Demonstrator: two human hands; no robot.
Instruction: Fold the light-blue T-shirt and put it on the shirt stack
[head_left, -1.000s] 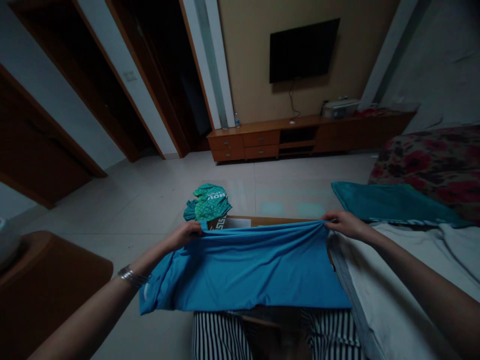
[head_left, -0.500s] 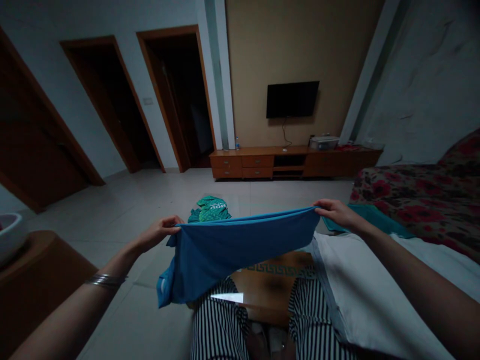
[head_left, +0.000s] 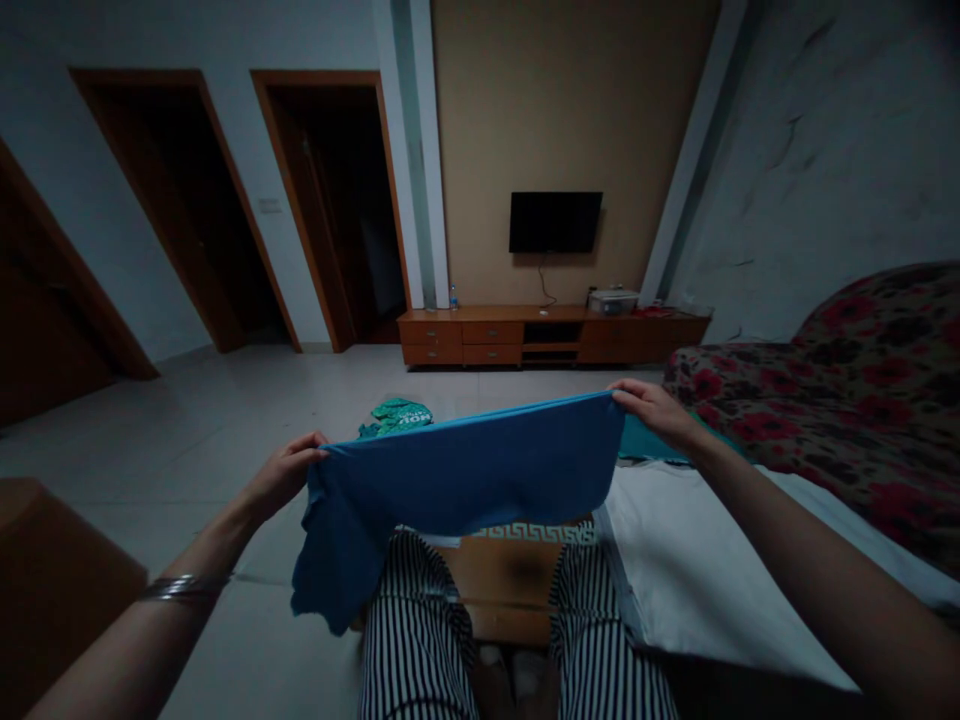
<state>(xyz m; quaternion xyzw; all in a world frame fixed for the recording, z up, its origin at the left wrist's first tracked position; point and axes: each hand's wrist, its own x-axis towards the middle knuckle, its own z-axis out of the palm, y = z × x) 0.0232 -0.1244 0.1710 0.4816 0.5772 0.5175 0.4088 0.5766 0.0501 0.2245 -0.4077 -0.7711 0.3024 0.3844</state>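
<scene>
A blue cloth garment (head_left: pixel 465 465) hangs stretched between my two hands, over my knees in striped trousers. My left hand (head_left: pixel 289 465) pinches its upper left corner, and a loose wavy part droops below that hand. At the upper right corner, my right hand (head_left: pixel 649 408) grips the fabric a little higher than the left. The top edge is pulled nearly straight. Whether the garment is a shirt or something else, I cannot tell. Behind it, a wooden table top (head_left: pixel 510 575) with a key-pattern border shows between my knees.
White cloth (head_left: pixel 697 550) lies to my right, with teal fabric (head_left: pixel 649 440) beyond it. A green printed bundle (head_left: pixel 401 415) is behind the blue garment. A flowered sofa (head_left: pixel 840 400) stands at right, a brown stand (head_left: pixel 60 560) at left. A low TV cabinet (head_left: pixel 491 340) lines the far wall.
The garment's lower left part has swung and spread out, and its lower edge hangs differently. Both hands keep their hold. My view has shifted slightly to the right.
</scene>
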